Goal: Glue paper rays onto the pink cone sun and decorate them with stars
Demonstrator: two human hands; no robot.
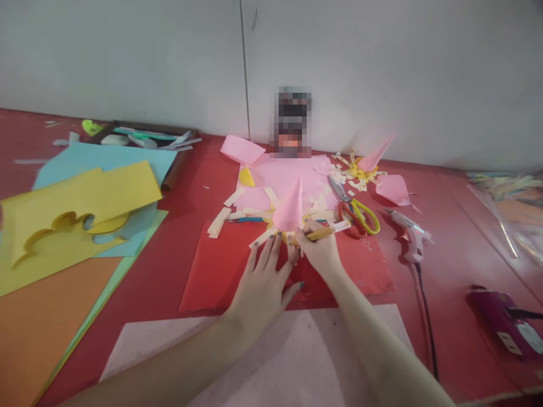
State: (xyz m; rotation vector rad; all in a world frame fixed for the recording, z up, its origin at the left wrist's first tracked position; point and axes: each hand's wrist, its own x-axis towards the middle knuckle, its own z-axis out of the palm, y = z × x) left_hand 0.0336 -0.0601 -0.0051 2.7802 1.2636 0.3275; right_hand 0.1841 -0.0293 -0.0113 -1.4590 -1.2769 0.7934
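Note:
My left hand [263, 282] lies flat with fingers spread on a red paper sheet [212, 277], its fingertips by the base of an upright pink paper cone [289, 208]. My right hand [319, 244] is closed round a yellow pencil-like stick [326, 232], its tip near the cone's base. The cone stands on a yellow disc ringed with cream paper strips [220, 221]. A pink sheet [280, 180] lies behind the cone.
Scissors with red and yellow handles [356, 212] and a glue gun [409, 234] with its cord lie to the right. More pink cones [375, 155] sit at the back. Yellow [72, 209], blue and orange sheets cover the left. A pale pink sheet [288, 362] is nearest me.

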